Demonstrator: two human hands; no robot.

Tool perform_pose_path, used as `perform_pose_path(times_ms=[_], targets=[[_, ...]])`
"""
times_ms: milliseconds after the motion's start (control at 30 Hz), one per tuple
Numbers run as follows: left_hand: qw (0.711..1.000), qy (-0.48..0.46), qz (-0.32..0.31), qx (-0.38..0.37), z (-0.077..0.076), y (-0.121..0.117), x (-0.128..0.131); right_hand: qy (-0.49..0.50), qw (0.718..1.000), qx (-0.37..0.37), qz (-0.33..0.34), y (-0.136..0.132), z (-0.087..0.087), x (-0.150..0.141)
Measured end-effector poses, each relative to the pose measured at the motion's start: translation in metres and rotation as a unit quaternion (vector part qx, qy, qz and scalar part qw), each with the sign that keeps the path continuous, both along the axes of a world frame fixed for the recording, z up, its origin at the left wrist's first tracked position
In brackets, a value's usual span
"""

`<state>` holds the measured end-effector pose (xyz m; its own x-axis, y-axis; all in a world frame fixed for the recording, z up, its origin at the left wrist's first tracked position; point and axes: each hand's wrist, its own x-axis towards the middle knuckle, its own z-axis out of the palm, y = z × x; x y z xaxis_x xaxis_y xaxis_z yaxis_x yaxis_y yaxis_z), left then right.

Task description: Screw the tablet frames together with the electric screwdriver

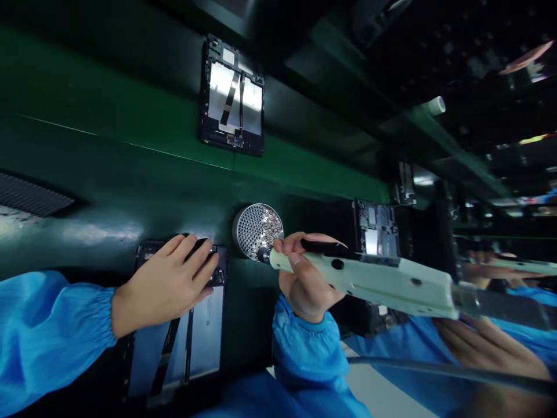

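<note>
My left hand (172, 281) lies over the upper part of an opened tablet (204, 337), its fingers spread and lightly bent. The palm and fingers hide part of the tablet's top frame; silver panel and black flex cables show below. My right hand (311, 276) is wrapped round a pale green electric screwdriver (383, 284). The screwdriver points left, with its tip at the rim of a round metal dish (243, 247). A perforated plate fills the dish, and small silver screws (270, 226) are heaped on its right side. Whether the bit carries a screw cannot be seen.
Another opened tablet (235, 96) lies on the green bench (117, 168) farther back. A dark perforated strip (30, 194) is at the left. To the right are more tablets (376, 229), a co-worker's hand (491, 354) and a grey cable (435, 368).
</note>
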<state>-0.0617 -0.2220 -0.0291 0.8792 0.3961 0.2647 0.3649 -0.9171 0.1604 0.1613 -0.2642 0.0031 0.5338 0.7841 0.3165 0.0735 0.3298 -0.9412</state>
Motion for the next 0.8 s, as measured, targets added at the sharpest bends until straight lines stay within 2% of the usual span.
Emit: perform_pose_path(times_ms=[667, 800], targets=[[1.0, -0.001, -0.011, -0.018, -0.002, 0.003, 0.001, -0.021, 0.999, -0.025, -0.019, -0.001, -0.001, -0.001], [0.999, 0.015, -0.014, -0.025, -0.001, 0.002, 0.001, -0.036, 0.999, -0.019, 0.003, -0.003, 0.017, -0.001]])
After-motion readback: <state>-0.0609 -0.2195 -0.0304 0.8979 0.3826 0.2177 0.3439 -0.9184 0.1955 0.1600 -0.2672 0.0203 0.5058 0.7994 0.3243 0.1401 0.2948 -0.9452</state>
